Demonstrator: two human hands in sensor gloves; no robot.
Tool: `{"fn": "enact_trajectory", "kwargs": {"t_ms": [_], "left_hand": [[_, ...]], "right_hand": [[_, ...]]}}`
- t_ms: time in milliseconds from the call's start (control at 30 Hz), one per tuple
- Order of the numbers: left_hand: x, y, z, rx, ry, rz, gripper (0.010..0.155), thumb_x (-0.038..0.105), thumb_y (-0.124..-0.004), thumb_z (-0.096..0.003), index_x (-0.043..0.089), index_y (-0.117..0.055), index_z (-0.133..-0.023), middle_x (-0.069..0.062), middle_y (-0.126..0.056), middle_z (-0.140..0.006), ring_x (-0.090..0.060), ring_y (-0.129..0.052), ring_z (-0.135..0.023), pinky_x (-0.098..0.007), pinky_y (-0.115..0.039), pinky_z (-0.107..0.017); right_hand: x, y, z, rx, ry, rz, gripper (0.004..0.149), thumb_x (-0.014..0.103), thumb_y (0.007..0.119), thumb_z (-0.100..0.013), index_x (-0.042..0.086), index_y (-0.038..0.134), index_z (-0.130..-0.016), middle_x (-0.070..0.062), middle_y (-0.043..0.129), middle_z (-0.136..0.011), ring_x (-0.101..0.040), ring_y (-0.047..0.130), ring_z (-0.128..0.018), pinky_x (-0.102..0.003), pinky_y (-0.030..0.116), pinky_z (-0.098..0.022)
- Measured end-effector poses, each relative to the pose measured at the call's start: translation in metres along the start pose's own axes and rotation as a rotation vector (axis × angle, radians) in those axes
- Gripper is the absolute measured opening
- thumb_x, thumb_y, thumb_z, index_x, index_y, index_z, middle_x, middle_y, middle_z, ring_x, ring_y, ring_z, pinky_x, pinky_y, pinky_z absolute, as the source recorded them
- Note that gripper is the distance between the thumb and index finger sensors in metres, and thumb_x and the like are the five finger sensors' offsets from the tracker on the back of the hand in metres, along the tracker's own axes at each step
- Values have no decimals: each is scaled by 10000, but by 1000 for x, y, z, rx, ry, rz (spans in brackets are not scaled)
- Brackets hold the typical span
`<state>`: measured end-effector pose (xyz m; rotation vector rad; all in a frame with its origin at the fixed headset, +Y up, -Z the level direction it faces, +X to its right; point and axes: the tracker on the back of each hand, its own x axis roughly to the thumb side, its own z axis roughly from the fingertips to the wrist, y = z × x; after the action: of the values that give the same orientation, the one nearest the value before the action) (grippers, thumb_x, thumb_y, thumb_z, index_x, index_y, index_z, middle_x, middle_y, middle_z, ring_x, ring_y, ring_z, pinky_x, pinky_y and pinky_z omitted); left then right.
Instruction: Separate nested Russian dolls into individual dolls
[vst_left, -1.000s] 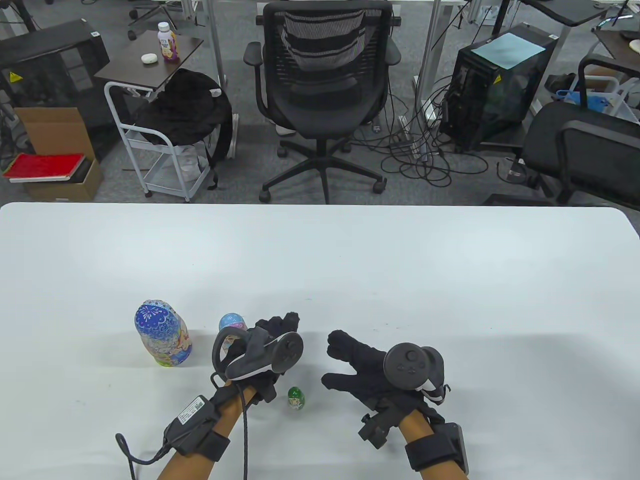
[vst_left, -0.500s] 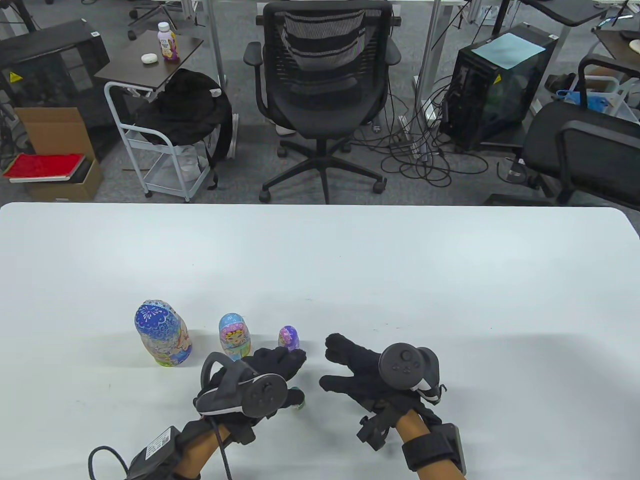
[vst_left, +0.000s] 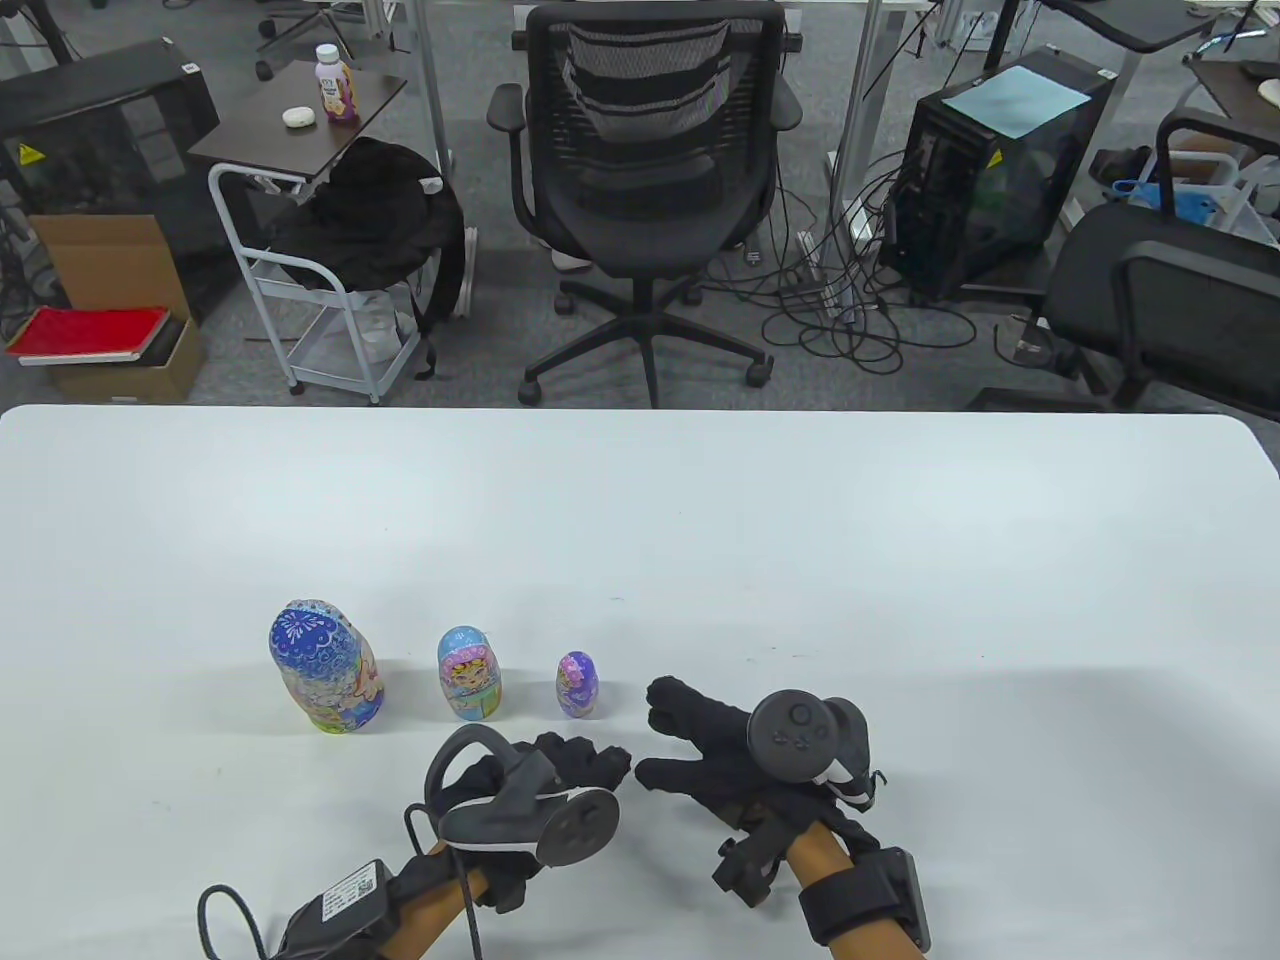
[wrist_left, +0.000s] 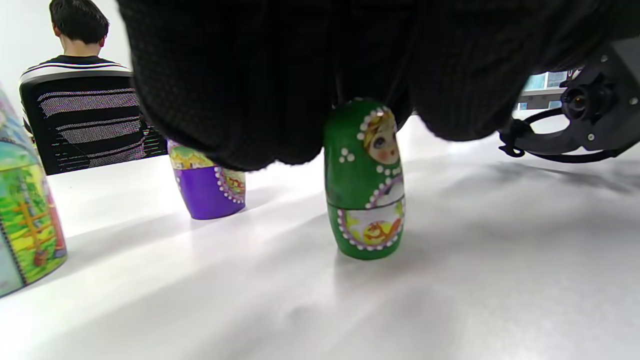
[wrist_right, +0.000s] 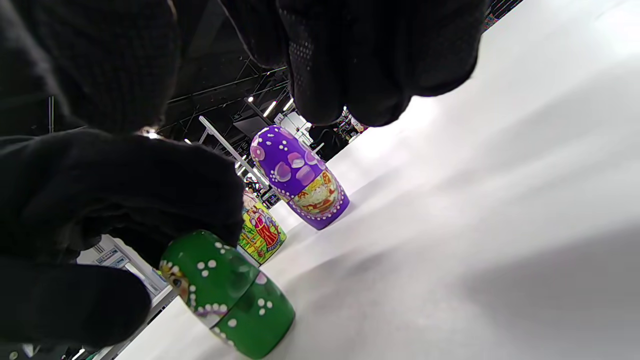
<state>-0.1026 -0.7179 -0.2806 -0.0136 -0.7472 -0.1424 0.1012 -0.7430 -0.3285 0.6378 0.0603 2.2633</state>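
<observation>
Table view: three dolls lined up on the white surface (vst_left: 700, 520), upright, left to right: big blue doll (vst_left: 325, 680), mid-size light blue doll (vst_left: 468, 675), small purple doll (vst_left: 577, 685); spaced apart, none touching.

Smallest one, green doll (wrist_left: 365, 180), hidden in the table view under the left hand (vst_left: 560, 770); sits nearer the person than the purple doll, between the two hands. Left wrist view: standing upright on its base, long axis vertical, painted face turned to that view's right, seam line visible round the middle, halves closed; gloved fingers (wrist_left: 280, 85) curled down over its head from above, touching the top; looks like a grasp on the head, though whether they really clamp it cannot be told for sure.

Right hand (vst_left: 720, 745) just right of it, resting near the surface; fingers loosely bent, holding nothing; right wrist view shows a fingertip close to the green doll's head, contact unclear.

Step, as a judgement: last of the set being handled; three already separated and parked in a row by size. Next move probably either set the green one into line right of the purple, or, if it still opens, right hand to pin the lower half while left pulls the top straight up along the axis; small and top-heavy under the fingers, easy to tip.
</observation>
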Motion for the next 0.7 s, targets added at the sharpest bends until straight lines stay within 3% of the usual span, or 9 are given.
{"fn": "enact_trajectory", "kwargs": {"t_ms": [467,700], "left_hand": [[0,-8,-3,7,-4,-11,554,457,-811,-517,208,-743,-1007,-95,-941,-887,-299,-1020,-694,-361,-910,-505],[-10,10,6,131,27,92,550,454,-813,-516,201,-752,-1000,-95,-946,-879,-295,-1023,-689,-361,-911,-505]], "right_hand": [[1,1,0,7,-8,-6,846,529,878,-397,95,589,-1064,-235,867,-922,-443,871,-809,-520,755,-605],[3,8,-1,56,-18,13,839,524,881,-397,98,597,-1062,-235,869,-921,-443,870,-810,-522,756,-604]]}}
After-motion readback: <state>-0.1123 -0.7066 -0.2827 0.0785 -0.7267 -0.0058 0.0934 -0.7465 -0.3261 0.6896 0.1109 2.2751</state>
